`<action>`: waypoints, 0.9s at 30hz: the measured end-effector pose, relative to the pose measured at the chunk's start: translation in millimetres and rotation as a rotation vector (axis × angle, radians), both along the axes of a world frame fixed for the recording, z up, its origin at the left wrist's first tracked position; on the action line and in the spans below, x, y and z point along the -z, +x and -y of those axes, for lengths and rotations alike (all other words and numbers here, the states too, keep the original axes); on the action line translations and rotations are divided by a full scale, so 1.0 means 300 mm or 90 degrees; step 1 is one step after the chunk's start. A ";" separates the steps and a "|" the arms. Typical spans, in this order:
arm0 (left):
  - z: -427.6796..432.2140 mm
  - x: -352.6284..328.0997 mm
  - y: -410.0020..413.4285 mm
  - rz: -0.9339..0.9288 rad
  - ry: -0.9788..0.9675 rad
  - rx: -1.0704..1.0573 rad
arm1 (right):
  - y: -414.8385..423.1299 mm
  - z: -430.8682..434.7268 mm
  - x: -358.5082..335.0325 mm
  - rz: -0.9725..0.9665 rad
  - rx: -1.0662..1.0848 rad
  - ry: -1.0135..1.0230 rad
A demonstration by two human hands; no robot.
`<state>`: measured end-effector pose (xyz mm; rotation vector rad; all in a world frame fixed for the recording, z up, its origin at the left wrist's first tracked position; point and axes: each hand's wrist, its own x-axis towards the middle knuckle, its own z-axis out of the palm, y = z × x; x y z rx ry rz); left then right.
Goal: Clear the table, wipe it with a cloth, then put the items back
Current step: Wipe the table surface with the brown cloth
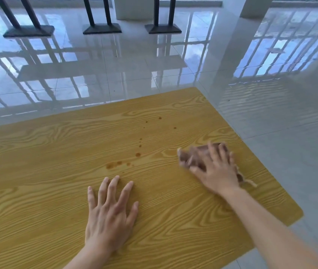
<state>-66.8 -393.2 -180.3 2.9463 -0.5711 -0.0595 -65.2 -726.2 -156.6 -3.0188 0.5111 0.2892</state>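
A yellow wood-grain table [47, 171] fills the lower part of the head view. Brown stain drops [138, 154] run in a line across its middle, with a smeared patch [113, 165] nearer me. My right hand [215, 169] lies flat on a brown cloth [190, 157] near the table's right edge, fingers spread, pressing it to the surface; the hand and cloth are motion-blurred. A frayed corner of the cloth [250, 182] sticks out to the right of the wrist. My left hand [109, 212] rests palm down on the table, fingers apart, holding nothing.
Glossy pale floor tiles [115, 74] surround the table. Three dark table pedestals [101, 29] stand at the far side. A white pillar [251, 8] rises at the upper right. The table's right edge [255, 152] and rounded near corner [298, 214] are close to my right arm.
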 end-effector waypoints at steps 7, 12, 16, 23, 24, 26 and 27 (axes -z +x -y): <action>0.002 0.003 0.002 0.001 0.013 -0.005 | 0.104 -0.296 0.013 0.025 -0.088 0.072; 0.002 0.000 0.005 -0.014 0.009 -0.004 | -0.162 -0.182 0.001 0.007 -0.142 0.035; 0.004 0.000 0.005 -0.012 0.003 -0.002 | 0.101 0.079 -0.002 -0.013 0.160 0.056; -0.088 -0.032 0.105 0.043 -0.148 -0.090 | -0.072 -0.227 0.015 0.030 -0.151 0.057; -0.127 -0.037 0.161 0.049 -0.122 -0.115 | -0.099 -0.186 0.014 0.027 -0.154 0.046; -0.202 -0.042 0.267 -0.010 -0.043 -0.166 | -0.050 -0.058 0.019 0.007 -0.079 -0.002; -0.227 -0.035 0.300 -0.043 -0.005 -0.179 | 0.008 0.003 0.021 -0.004 -0.011 -0.013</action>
